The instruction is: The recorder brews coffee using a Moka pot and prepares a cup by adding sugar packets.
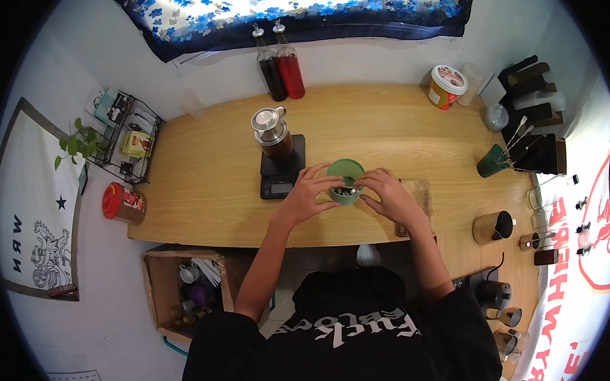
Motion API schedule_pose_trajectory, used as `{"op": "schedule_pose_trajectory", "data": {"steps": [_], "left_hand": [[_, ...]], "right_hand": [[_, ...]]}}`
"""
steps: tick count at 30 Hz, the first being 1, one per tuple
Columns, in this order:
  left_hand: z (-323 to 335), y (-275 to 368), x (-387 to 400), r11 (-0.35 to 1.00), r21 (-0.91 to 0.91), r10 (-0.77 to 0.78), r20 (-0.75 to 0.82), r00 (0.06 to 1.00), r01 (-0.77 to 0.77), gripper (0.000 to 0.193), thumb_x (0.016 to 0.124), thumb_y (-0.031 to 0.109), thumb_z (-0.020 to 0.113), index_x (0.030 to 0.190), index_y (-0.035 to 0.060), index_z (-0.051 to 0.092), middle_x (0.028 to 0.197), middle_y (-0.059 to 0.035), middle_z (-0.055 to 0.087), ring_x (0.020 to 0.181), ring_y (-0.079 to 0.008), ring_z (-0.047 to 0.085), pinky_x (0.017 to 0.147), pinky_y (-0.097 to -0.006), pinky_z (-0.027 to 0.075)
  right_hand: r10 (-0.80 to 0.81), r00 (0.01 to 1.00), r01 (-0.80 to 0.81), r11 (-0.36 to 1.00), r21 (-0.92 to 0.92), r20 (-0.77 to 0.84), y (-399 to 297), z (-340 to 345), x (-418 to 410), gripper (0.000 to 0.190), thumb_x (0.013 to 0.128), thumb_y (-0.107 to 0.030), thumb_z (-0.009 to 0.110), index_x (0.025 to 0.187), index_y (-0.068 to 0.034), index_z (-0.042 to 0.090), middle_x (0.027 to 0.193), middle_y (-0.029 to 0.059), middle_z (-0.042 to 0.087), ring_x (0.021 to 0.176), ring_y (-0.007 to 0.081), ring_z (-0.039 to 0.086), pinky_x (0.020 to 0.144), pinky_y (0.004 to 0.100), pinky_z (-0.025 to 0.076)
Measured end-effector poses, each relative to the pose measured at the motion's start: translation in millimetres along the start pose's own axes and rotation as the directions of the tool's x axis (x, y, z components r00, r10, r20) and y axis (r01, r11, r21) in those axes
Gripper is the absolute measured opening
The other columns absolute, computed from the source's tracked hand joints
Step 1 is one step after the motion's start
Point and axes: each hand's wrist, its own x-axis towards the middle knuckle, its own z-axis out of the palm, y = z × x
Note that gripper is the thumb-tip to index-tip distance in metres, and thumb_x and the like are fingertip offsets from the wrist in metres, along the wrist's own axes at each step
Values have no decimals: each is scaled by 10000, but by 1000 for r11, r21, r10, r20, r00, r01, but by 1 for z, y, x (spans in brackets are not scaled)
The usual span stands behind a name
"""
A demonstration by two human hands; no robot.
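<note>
Between both hands, near the table's front edge, is a green ribbed cup (345, 168) with dark and pale bits inside. My left hand (315, 192) curves around its left side, fingertips at the rim. On its right side, my right hand (383, 193) has its fingers at the rim, near something small and pale that I cannot make out. To the left, a black digital scale (276, 180) bears a glass vessel of brown liquid (279, 147) topped by a metal drip filter (268, 122). A brown cloth or mat (419, 196) lies beneath my right wrist.
Two spouted bottles (291, 72) stand at the back wall. At the right are a lidded tub (447, 86), a green cup of stirrers (491, 161) and a metal pitcher (492, 227). A wire rack (113, 147) and red-lidded jar (124, 203) are left; an open cardboard box (155, 291) sits below.
</note>
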Motion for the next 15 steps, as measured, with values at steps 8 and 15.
{"op": "schedule_pose_trajectory", "data": {"steps": [8,15], "left_hand": [[-12,16,-65,988,-136,-113,-293,949,75,420,728,186,780,1104,75,630,1202,-94,608,1251,-288,458,1012,-426,379],[24,45,-184,773,-519,-469,-81,879,365,156,802,148,735,810,13,657,843,-100,664,789,-198,633,733,-316,481]], "right_hand": [[207,972,-190,970,151,-107,-55,-15,-23,224,801,-120,689,1002,-33,642,970,137,658,950,316,608,867,390,468],[55,803,-363,835,414,593,-115,83,-36,183,874,-178,623,903,-4,674,881,167,676,820,291,661,751,369,506]]}}
